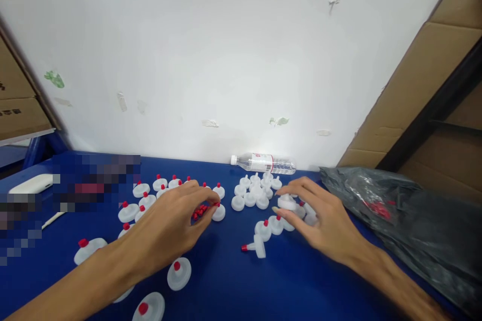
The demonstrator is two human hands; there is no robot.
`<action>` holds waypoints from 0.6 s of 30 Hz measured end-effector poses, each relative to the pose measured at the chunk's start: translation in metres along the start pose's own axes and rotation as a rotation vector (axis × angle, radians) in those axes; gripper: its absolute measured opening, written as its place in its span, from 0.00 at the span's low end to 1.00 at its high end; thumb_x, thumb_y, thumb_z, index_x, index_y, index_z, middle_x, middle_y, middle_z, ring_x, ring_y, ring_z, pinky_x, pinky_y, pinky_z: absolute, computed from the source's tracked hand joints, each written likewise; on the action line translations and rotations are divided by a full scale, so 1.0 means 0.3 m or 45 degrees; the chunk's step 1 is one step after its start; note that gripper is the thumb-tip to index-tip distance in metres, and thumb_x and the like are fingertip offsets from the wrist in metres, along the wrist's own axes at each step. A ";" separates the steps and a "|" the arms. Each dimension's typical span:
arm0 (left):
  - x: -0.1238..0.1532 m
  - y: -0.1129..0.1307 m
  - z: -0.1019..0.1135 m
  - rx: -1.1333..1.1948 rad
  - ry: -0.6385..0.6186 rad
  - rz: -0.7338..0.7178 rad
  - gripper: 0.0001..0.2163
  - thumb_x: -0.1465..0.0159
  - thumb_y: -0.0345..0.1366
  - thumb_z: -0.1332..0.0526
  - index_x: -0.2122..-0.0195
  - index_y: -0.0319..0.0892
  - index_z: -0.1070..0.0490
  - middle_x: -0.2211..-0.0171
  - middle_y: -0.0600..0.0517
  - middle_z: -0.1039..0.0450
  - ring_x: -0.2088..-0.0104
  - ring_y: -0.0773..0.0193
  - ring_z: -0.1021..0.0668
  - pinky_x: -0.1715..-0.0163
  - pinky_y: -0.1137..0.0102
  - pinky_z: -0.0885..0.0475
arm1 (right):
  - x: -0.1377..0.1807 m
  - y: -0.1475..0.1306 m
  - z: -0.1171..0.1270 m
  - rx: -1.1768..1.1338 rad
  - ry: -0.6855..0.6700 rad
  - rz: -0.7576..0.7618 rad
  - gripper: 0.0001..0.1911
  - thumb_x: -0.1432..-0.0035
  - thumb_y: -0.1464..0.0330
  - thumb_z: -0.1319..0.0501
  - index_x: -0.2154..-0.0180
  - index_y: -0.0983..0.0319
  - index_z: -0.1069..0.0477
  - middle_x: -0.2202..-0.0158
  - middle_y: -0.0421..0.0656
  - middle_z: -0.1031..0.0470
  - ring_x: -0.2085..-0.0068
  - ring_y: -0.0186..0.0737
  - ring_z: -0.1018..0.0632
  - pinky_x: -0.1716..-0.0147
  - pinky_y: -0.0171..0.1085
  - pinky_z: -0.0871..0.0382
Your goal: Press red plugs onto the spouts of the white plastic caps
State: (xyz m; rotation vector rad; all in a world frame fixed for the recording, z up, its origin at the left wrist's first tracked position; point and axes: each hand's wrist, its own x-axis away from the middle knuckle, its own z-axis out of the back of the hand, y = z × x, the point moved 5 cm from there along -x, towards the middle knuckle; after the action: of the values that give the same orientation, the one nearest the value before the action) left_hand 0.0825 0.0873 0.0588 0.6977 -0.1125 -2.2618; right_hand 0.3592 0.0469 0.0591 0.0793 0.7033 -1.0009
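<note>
My left hand (181,215) is closed in a pinch, with a small red cap (216,204) at its fingertips. Just below those fingertips is a white nozzle lid (218,213); whether the cap touches it I cannot tell. Loose red caps (201,210) lie in a small heap, partly hidden by this hand. On the right, the thumb and fingers of my right hand (314,210) close around another white nozzle lid (286,203). Beneath and beside it are red-tipped lids (276,225). One red-tipped lid (259,246) lies on its side nearer to me.
Uncapped nozzle lids (250,198) cluster at the middle back. Several red-capped lids (179,274) spread across the left of the blue table (233,291). A plastic bottle (263,163) lies against the wall. A dark plastic bag (406,225) covers the right side.
</note>
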 end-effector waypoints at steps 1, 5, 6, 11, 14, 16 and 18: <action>0.002 0.017 0.002 0.043 0.041 -0.037 0.09 0.27 0.35 0.43 0.55 0.48 0.22 0.64 0.53 0.20 0.65 0.59 0.21 0.65 0.65 0.28 | 0.004 -0.024 -0.003 -0.006 0.001 0.012 0.11 0.27 0.60 0.39 0.49 0.56 0.25 0.53 0.45 0.23 0.56 0.45 0.18 0.58 0.45 0.22; 0.011 0.077 0.015 0.175 0.193 -0.187 0.07 0.27 0.31 0.38 0.53 0.49 0.22 0.64 0.57 0.18 0.65 0.64 0.20 0.62 0.68 0.26 | 0.018 -0.122 -0.039 -0.090 -0.083 0.147 0.14 0.25 0.68 0.45 0.41 0.53 0.32 0.47 0.44 0.24 0.49 0.40 0.19 0.50 0.40 0.22; 0.011 0.089 0.017 0.200 0.210 -0.222 0.08 0.28 0.30 0.37 0.53 0.49 0.22 0.64 0.58 0.17 0.64 0.65 0.20 0.61 0.69 0.25 | 0.022 -0.139 -0.048 -0.120 -0.092 0.185 0.16 0.25 0.70 0.45 0.39 0.53 0.34 0.46 0.44 0.24 0.46 0.39 0.20 0.46 0.39 0.23; 0.009 0.127 0.019 0.291 0.250 -0.385 0.08 0.26 0.28 0.39 0.52 0.46 0.22 0.58 0.56 0.16 0.60 0.67 0.18 0.57 0.73 0.23 | 0.039 -0.161 -0.066 -0.310 0.022 0.213 0.21 0.29 0.71 0.38 0.39 0.53 0.38 0.44 0.43 0.23 0.44 0.37 0.20 0.44 0.35 0.24; 0.016 0.133 0.012 0.293 0.247 -0.420 0.08 0.25 0.28 0.40 0.51 0.45 0.22 0.58 0.55 0.17 0.61 0.67 0.19 0.60 0.74 0.23 | 0.047 -0.168 -0.063 -0.397 0.070 0.229 0.21 0.31 0.73 0.36 0.41 0.53 0.37 0.48 0.41 0.22 0.48 0.36 0.18 0.47 0.33 0.23; 0.023 0.135 0.007 0.287 0.240 -0.425 0.09 0.25 0.27 0.40 0.51 0.45 0.22 0.57 0.55 0.17 0.59 0.68 0.19 0.59 0.75 0.23 | 0.047 -0.177 -0.060 -0.424 0.073 0.239 0.22 0.31 0.73 0.36 0.40 0.54 0.37 0.48 0.41 0.21 0.48 0.36 0.18 0.46 0.33 0.23; 0.028 0.138 0.007 0.279 0.236 -0.431 0.09 0.24 0.27 0.41 0.50 0.45 0.23 0.57 0.55 0.17 0.59 0.68 0.19 0.57 0.76 0.23 | 0.045 -0.183 -0.058 -0.437 0.080 0.226 0.21 0.31 0.73 0.36 0.40 0.54 0.36 0.48 0.41 0.20 0.47 0.35 0.18 0.45 0.32 0.24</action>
State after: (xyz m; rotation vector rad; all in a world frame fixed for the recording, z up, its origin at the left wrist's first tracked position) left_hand 0.1032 0.0519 0.0685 1.1102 -0.1647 -2.5135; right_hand 0.3116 0.0127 0.0514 -0.1248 0.9008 -0.6999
